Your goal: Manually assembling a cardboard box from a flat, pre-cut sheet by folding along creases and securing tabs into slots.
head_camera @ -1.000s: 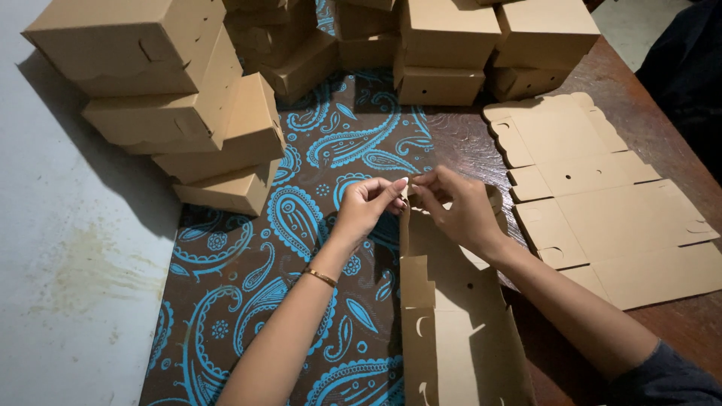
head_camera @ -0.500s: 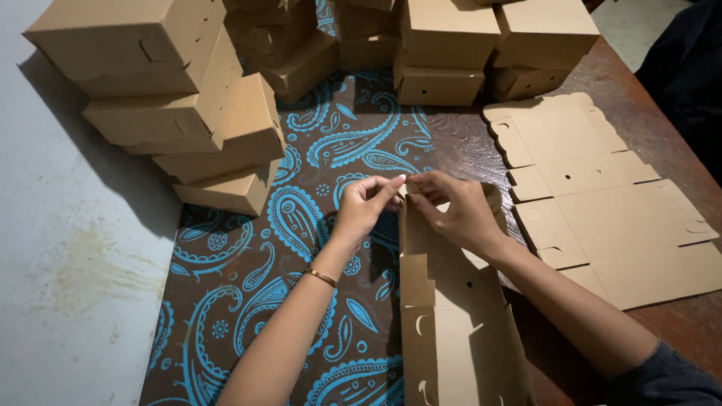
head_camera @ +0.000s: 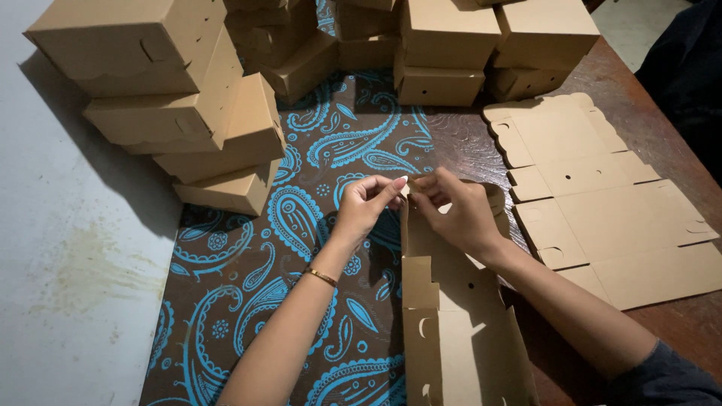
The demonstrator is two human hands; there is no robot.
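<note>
Almost nothing has moved since the earlier pictures: both hands stay at the far end of the half-folded box, with the fingertips a touch closer together.

The dark wooden bench (head_camera: pixel 677 331) carries everything, and a brown cloth with blue swirls (head_camera: pixel 301 225) covers its middle. Many finished boxes (head_camera: pixel 173 113) stand piled at the left and along the back. Flat cut cardboard sheets (head_camera: pixel 602 195) lie on the right, not folded yet.

The half-folded box (head_camera: pixel 451 323) lies in front of the person. Its long side runs from the person away toward the piles. The near walls are up, so I think this box is about half done, and the far end and lid are left.

The left hand (head_camera: pixel 365 203) pinches a small flap at the far end. The right hand (head_camera: pixel 459 210) holds that end too, its grip narrow on the card.
</note>
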